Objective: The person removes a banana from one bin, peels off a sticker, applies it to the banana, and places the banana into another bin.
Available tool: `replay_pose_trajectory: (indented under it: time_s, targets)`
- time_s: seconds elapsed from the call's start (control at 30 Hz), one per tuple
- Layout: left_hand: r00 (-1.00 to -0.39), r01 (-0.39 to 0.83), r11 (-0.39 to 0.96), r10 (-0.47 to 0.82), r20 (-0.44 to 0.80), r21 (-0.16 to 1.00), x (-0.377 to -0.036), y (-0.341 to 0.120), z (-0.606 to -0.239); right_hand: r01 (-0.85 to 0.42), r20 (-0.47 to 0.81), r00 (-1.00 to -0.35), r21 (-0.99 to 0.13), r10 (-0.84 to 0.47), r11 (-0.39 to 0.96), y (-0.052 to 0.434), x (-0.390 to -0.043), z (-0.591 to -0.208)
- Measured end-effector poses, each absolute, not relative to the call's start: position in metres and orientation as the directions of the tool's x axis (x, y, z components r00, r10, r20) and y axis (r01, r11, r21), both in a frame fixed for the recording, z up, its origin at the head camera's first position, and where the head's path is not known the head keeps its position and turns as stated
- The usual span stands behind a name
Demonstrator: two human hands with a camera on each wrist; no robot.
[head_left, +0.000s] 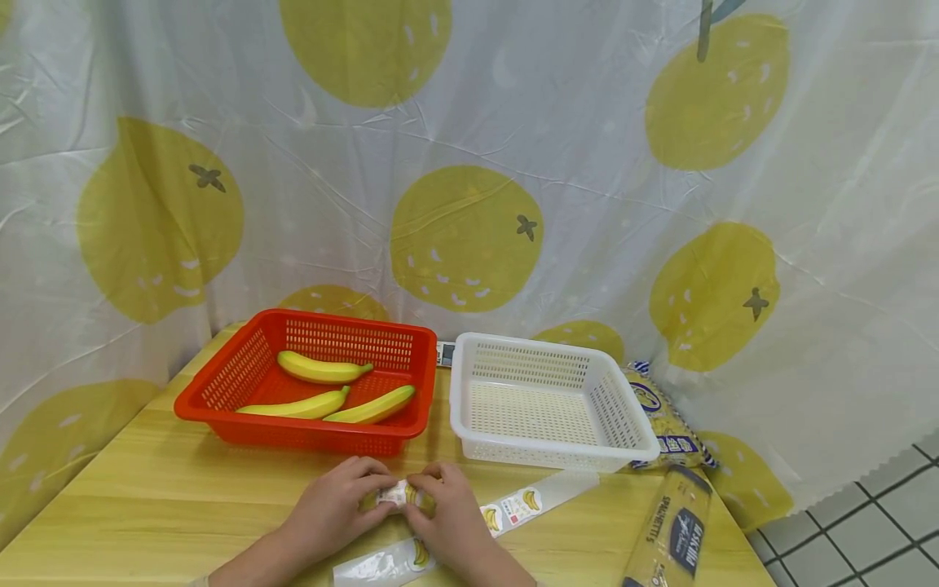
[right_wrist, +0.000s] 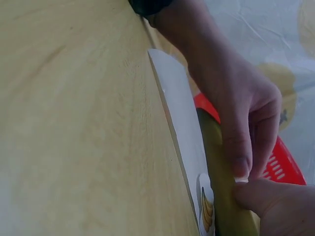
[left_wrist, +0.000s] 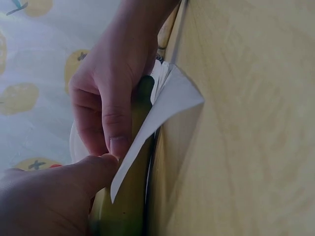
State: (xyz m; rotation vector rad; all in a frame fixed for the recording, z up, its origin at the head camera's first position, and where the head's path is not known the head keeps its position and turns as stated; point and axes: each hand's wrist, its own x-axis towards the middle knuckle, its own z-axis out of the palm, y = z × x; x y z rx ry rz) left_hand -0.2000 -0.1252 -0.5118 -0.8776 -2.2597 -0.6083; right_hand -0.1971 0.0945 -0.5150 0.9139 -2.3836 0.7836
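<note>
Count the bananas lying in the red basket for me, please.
3: the rear banana, the front-left banana and the front-right banana. The near wall of the red basket partly blocks the view, so another could be hidden.

Tabletop point(head_left: 176, 489), at 8 o'clock from the head view's centre: smooth wood-grain surface, low sheen. Curtain point(head_left: 484, 122), 12 o'clock: thin, creased sheet with a soft gloss. Red basket point(head_left: 308, 437), 8 o'clock, and white basket point(head_left: 543, 452), 5 o'clock: smooth, perforated plastic. Printed bag point(head_left: 663, 416), 4 o'clock: crinkled plastic film. Spaghetti pack point(head_left: 671, 526), between 4 and 5 o'clock: glossy transparent plastic. Label strip point(head_left: 509, 514), 6 o'clock: smooth and glossy; its white face appears matt and paper-like in the left wrist view. Banana point(left_wrist: 123, 211), 7 o'clock in that view: smooth surface, low sheen.
</note>
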Motion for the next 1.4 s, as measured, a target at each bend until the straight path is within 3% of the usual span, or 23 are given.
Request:
replay_pose_trajectory:
  time_s: [0.27, 0.47, 0.7, 0.97, 1.2, 1.4]
  targets:
    - [-0.685, 0.640, 0.726, 0.392, 0.614, 0.250, -0.197, -0.128, -0.508, -0.673, 0.558, -0.704, -0.325, -0.439, 0.664, 0.095, -0.197, -0.514]
    - [-0.702, 0.616, 0.746, 0.375, 0.606, 0.252, -0.196, -0.129, -0.505, -0.657, 0.512, -0.730, -0.343, -0.452, 0.671, 0.100, -0.196, -0.509]
    - [-0.710, 0.599, 0.762, 0.364, 0.603, 0.246, -0.193, -0.128, -0.500, -0.726, 0.539, -0.646, -0.213, -0.541, 0.654, 0.103, -0.200, -0.508]
    - [-0.777, 0.531, 0.797, 0.324, 0.539, 0.286, -0.191, -0.127, -0.499, -0.537, 0.344, -0.837, -0.363, -0.426, 0.761, 0.121, -0.195, -0.505]
    - [-0.820, 0.495, 0.781, 0.275, 0.501, 0.382, -0.193, -0.126, -0.505, -0.478, 0.293, -0.877, -0.444, -0.381, 0.758, 0.148, -0.196, -0.500]
    - [-0.746, 0.607, 0.651, 0.272, 0.608, 0.455, -0.197, -0.121, -0.508, -0.471, 0.281, -0.882, -0.535, -0.379, 0.701, 0.174, -0.196, -0.496]
